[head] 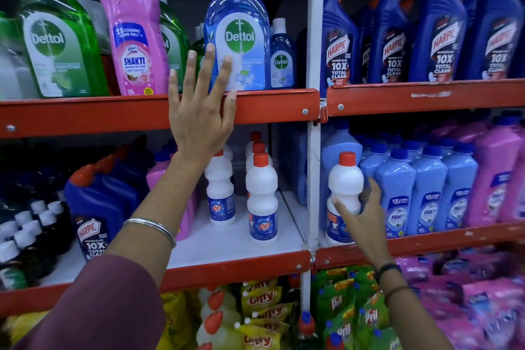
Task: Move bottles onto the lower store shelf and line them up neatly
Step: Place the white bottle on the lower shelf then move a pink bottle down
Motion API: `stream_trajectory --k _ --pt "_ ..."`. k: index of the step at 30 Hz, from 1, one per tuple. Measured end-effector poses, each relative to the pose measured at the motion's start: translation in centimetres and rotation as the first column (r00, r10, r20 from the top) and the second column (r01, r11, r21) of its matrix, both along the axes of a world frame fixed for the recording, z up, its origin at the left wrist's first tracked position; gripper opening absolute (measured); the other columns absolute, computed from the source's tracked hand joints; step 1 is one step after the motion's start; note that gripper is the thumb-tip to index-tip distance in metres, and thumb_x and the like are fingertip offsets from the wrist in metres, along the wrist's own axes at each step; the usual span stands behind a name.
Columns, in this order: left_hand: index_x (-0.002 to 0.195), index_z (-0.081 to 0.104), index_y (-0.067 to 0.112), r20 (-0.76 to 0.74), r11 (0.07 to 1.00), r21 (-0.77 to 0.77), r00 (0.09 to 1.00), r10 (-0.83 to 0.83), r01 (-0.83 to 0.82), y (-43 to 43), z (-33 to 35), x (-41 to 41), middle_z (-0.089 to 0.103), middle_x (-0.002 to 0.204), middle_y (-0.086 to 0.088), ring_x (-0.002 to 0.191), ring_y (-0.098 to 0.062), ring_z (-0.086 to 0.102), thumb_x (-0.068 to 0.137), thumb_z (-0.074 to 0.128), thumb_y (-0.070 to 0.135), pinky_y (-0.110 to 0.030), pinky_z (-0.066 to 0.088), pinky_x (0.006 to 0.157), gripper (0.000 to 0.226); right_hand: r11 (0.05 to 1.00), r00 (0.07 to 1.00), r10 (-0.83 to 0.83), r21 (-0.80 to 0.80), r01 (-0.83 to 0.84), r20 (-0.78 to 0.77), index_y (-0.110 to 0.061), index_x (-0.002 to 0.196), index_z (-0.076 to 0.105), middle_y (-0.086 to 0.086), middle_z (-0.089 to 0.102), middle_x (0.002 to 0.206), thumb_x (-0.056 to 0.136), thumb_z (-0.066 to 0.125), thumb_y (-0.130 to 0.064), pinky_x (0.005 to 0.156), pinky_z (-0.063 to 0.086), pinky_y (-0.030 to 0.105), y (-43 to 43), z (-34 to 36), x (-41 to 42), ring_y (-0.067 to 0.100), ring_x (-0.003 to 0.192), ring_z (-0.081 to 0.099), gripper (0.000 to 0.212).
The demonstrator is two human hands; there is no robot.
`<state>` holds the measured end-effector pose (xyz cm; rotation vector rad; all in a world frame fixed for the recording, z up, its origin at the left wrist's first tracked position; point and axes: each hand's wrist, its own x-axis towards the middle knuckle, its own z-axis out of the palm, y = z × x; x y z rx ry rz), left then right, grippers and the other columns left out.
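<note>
A white bottle with a red cap (pixel 345 179) stands at the left end of the right-hand lower shelf (pixel 443 239), and my right hand (pixel 365 216) is wrapped around its lower half. Several matching white bottles (pixel 262 196) stand in rows on the left-hand lower shelf (pixel 227 247), just across the white upright post (pixel 314 150). My left hand (pixel 203 105) is raised with fingers spread, resting against the orange edge of the upper shelf (pixel 270 106) in front of a large blue Dettol bottle (pixel 237 34).
Green Dettol bottles (pixel 56 42) and a pink Shakti bottle (pixel 133 34) fill the upper left shelf; blue Harpic bottles (pixel 443 31) fill the upper right. Blue Shakti bottles (pixel 426 187) crowd right of the held bottle. A blue Harpic bottle (pixel 96 207) sits lower left. Pouches lie below.
</note>
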<state>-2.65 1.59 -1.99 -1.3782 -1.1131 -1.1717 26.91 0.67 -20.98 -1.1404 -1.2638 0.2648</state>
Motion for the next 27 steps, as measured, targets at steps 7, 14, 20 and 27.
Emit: stream_trajectory --k 7,14,20,27 --pt "0.152 0.023 0.028 -0.051 0.998 -0.053 0.998 0.029 -0.031 -0.4 -0.5 -0.6 0.024 0.16 -0.003 0.148 -0.024 0.018 0.103 0.025 0.043 -0.047 0.012 0.119 0.051 0.989 0.976 -0.118 -0.068 0.133 0.182 -0.017 0.127 0.046 0.011 0.062 0.122 0.071 0.076 -0.038 0.077 0.05 0.043 0.1 1.1 -0.1 0.033 0.109 0.056 0.067" --pt "0.153 0.019 0.028 -0.051 0.995 -0.093 0.998 0.028 -0.033 -1.7 -1.7 -3.3 0.02 0.161 -0.003 0.149 -0.024 0.013 0.103 0.027 0.042 -0.049 0.01 0.118 0.052 0.984 0.977 -0.18 0.019 0.179 0.115 -0.021 0.129 0.048 0.008 0.064 0.122 0.066 0.081 -0.04 0.081 0.052 0.046 -2.5 0.9 -1.8 0.031 0.112 0.057 0.074" --pt "0.154 0.014 0.023 -0.079 0.996 -0.074 0.996 0.041 -0.047 -2.3 -2.4 -7.6 0.018 0.161 -0.008 0.149 -0.026 0.012 0.103 0.024 0.043 -0.045 0.004 0.12 0.055 0.943 0.956 -0.292 0.169 0.287 0.004 -0.019 0.127 0.052 0.009 0.066 0.119 0.064 0.082 -0.041 0.076 0.054 0.051 -5.7 2.6 -4.8 0.03 0.105 0.062 0.074" --pt "0.153 0.019 0.024 -0.034 0.993 -0.088 0.997 0.071 -0.074 -2.9 -1.8 -11.6 0.02 0.161 -0.004 0.149 -0.025 0.013 0.102 0.024 0.044 -0.051 0.011 0.118 0.054 0.989 0.999 0.0 0.148 0.006 -0.044 -0.026 0.117 0.057 -0.008 0.066 0.104 0.058 0.08 -0.054 0.07 0.055 0.032 -8.3 4.9 -11.6 0.016 0.092 0.064 0.069"
